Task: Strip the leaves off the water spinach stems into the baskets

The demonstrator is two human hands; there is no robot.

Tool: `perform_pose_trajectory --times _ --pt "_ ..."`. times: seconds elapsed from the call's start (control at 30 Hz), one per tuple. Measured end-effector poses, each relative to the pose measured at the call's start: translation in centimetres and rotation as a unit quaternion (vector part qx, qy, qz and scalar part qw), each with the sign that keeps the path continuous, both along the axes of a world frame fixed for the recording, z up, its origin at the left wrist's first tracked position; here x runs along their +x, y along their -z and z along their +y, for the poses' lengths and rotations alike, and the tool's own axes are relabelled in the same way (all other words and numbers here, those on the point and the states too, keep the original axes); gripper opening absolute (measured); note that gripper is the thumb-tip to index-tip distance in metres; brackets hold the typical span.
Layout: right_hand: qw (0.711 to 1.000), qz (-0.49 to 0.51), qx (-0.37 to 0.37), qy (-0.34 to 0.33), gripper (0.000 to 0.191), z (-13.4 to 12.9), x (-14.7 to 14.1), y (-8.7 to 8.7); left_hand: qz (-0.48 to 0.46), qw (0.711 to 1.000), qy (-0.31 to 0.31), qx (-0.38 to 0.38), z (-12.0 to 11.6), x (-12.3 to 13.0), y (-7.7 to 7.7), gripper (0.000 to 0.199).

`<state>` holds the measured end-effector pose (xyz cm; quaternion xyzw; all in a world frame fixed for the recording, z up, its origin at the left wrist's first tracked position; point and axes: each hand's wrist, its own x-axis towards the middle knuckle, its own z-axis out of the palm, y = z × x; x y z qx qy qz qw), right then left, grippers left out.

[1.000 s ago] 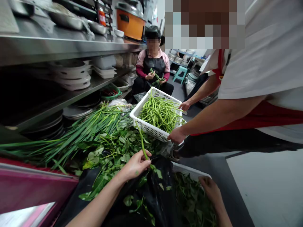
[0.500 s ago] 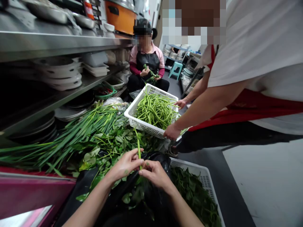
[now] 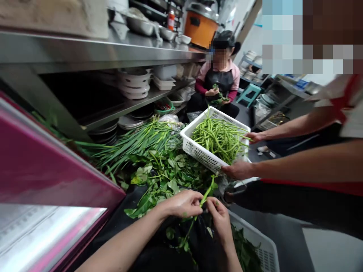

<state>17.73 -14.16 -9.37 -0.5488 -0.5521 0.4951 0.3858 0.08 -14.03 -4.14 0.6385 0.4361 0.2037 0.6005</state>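
Observation:
A green leafy stem (image 3: 208,190) slants up between my hands over a black-covered lap (image 3: 159,249). My left hand (image 3: 185,203) is closed on it, thumb and fingers pinched together. From the other side my right hand (image 3: 219,213) pinches the same stem lower down. Small leaves dangle from its lower part below my hands. Just beyond lies a heap of loose leafy greens (image 3: 170,170), with long green scallion-like stalks (image 3: 133,143) behind it. A white basket (image 3: 259,236) of dark leaves stands beside my right forearm, partly hidden by it.
A co-worker's hands (image 3: 239,170) hold a white basket (image 3: 198,152) of long green stems (image 3: 219,139). Farther back another person (image 3: 218,81) sits with greens. A steel shelf (image 3: 127,56) runs along the left, and a magenta box (image 3: 56,162) stands near me.
My view has swung left, so the scene sits farther right. My hands have tilted the stem to the right, and leaves now hang below them. The co-worker still holds the basket.

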Motion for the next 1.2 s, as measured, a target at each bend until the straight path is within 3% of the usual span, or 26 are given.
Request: perform_pose_trajectory --times 0.13,0.2,0.27,0.37,0.47,0.63,0.77,0.87,1.03,1.1,1.2 --pt "0.989 0.042 -0.031 0.135 0.042 0.5 2.3 1.0 -0.043 0.996 0.043 -0.067 -0.6 -0.7 0.2 0.025" --pt "0.987 0.045 -0.062 0.139 0.042 0.4 3.7 0.8 -0.078 0.992 0.054 -0.087 -0.9 -1.0 -0.1 0.032" --pt "0.991 0.038 -0.12 0.047 0.038 -0.5 4.1 0.2 -0.081 0.995 0.019 -0.06 -1.0 -1.1 -0.4 0.033" --pt "0.978 0.005 -0.159 -0.138 0.038 -2.4 2.2 -1.0 -0.064 0.997 -0.039 -0.01 -0.7 -0.7 -0.8 0.033" --pt "0.974 -0.02 -0.117 -0.193 0.036 -3.6 -0.4 -1.5 -0.028 0.997 -0.061 0.028 -0.3 -0.2 -0.6 0.032" --pt "0.986 -0.081 -0.056 -0.138 0.043 -3.6 0.2 -0.5 0.017 0.995 -0.059 0.084 -0.9 0.2 0.4 0.029" --pt "0.994 -0.099 0.01 0.04 0.038 -1.5 2.1 -0.5 -0.016 1.0 0.005 -0.01 -1.7 0.6 1.3 0.023" --pt "0.99 -0.031 0.002 0.14 0.037 0.7 1.8 -0.9 -0.057 0.996 -0.022 -0.069 -2.0 0.5 1.9 0.027" --pt "0.985 0.105 -0.077 0.115 0.042 3.1 -0.1 -0.5 -0.07 0.981 -0.148 -0.103 -1.9 -1.3 3.9 0.036" --pt "0.986 0.105 -0.092 0.09 0.059 3.0 -0.8 -0.2 -0.074 0.978 -0.175 -0.089 -1.9 -1.9 4.7 0.035" --pt "0.989 0.068 -0.127 0.015 0.082 2.1 -2.0 -0.1 -0.075 0.98 -0.167 -0.079 -2.2 -2.0 4.8 0.034"
